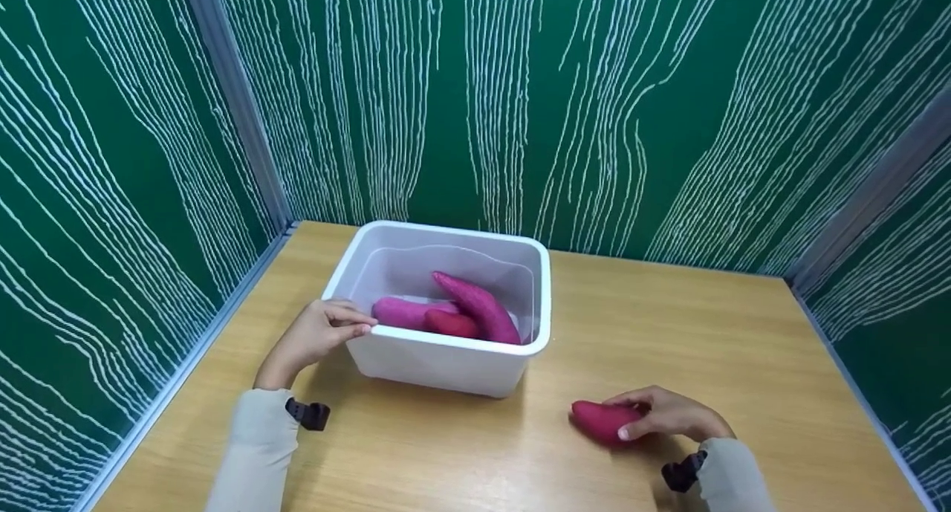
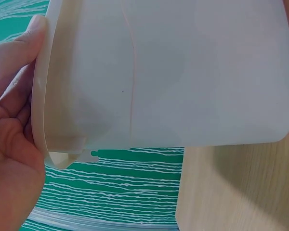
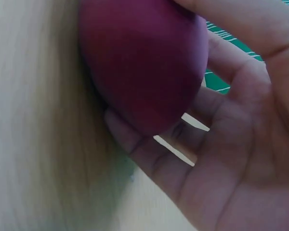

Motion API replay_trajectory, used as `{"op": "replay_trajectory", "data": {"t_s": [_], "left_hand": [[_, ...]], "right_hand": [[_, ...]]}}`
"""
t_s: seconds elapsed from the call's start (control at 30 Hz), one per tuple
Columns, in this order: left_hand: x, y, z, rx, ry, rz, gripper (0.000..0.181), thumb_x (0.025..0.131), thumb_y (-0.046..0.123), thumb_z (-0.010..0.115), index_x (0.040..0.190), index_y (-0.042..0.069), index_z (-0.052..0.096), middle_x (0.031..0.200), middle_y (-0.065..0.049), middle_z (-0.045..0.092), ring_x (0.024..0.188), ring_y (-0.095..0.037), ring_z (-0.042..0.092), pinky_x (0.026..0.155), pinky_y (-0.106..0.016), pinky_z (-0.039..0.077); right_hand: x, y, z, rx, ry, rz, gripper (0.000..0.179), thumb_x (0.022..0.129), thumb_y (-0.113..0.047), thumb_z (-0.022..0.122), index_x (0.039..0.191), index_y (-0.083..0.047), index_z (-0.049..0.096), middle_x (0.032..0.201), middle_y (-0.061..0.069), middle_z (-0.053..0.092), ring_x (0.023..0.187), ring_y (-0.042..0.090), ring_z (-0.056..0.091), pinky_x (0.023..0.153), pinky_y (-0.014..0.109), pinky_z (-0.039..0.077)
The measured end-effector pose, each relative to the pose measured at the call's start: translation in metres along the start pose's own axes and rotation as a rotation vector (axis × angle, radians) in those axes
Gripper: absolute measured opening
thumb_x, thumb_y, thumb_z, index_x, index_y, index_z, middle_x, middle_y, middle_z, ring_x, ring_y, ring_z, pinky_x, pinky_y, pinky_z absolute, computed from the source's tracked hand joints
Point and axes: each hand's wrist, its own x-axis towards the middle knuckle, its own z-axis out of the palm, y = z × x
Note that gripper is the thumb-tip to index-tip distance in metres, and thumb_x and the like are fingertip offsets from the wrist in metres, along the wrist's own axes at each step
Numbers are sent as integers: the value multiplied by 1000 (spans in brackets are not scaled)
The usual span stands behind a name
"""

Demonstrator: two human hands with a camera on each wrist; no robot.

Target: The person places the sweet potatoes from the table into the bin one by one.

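Observation:
In the head view my left hand [image 1: 321, 335] pinches the rim of a white plastic bin [image 1: 438, 363] at its near left corner. The left wrist view has the thumb and fingers around that rim [image 2: 41, 91]. To the right of the bin, my right hand [image 1: 672, 414] grips a smooth red sweet potato [image 1: 600, 421], thumb on the near side and fingers beyond. Seen close in the right wrist view, the sweet potato [image 3: 144, 62] has a rounded end and lies low over the wood, fingertips tucked under it.
Inside the bin lie a long curved magenta piece [image 1: 483, 305], a pink one [image 1: 405, 313] and a smaller red one [image 1: 452, 323], partly hidden by the near wall. The wooden table [image 1: 669, 311] is bounded by green panels [image 1: 453, 125] with white wavy lines and grey metal posts.

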Motion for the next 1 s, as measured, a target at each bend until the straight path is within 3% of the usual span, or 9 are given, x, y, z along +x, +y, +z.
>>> {"op": "replay_trajectory", "data": {"t_s": [0.23,0.57,1.0], "left_hand": [[-2,-2,1,13,-2,59,16,84,14,73,98,8,77,105,-11,70,102,-25,60,85,-28,54],[1,1,1,6,9,52,18,83,14,74,100,7,77,105,-10,72,105,-27,60,93,-44,52],[0,1,2,11,18,31,17,83,14,74,99,9,77,107,-10,71,107,-28,59,95,-45,51]], "right_hand": [[-1,1,5,-30,6,8,56,77,-28,80,128,-16,62,126,9,58,110,27,48,93,47,42],[-1,-3,1,-24,23,26,59,76,-33,81,130,-19,61,126,8,58,110,26,48,91,45,42],[-1,1,3,-20,36,27,59,76,-32,81,129,-16,62,126,9,58,110,26,48,91,45,43]]}}
